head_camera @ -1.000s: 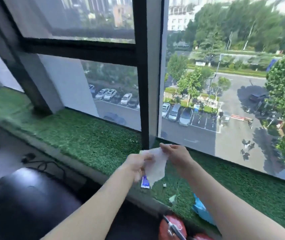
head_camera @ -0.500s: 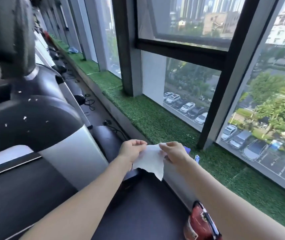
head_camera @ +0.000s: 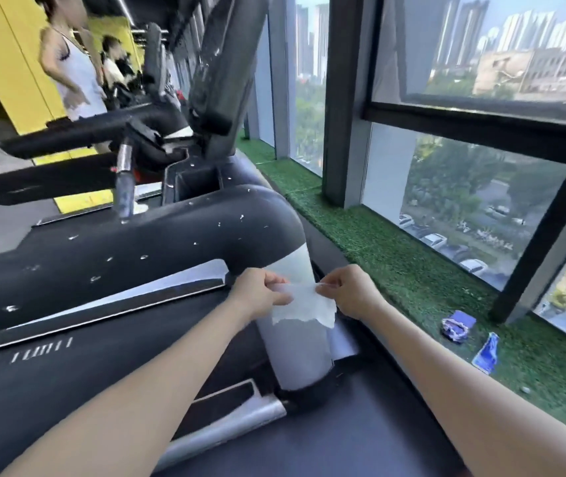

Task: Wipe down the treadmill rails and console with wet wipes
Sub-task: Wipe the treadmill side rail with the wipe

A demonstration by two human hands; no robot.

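Note:
A white wet wipe [head_camera: 303, 304] hangs spread between my two hands in front of the treadmill's grey upright post [head_camera: 295, 352]. My left hand [head_camera: 259, 292] pinches its left top corner, and my right hand [head_camera: 352, 290] pinches the right top corner. The treadmill's black motor cover [head_camera: 143, 242], flecked with white specks, runs to the left. Its black handrails [head_camera: 78, 132] and the back of its console [head_camera: 219, 70] rise at the upper left. The dark belt deck [head_camera: 360, 428] lies below my arms.
An artificial-grass ledge [head_camera: 395, 270] runs along the window on the right, with a blue wipe packet [head_camera: 486, 349] and a purple pouch [head_camera: 457, 327] on it. People stand by a yellow wall [head_camera: 6, 63] at the far left, behind more machines.
My view has swung left from the window ledge to the treadmill. Both hands have kept hold of the wipe and pulled it wider apart.

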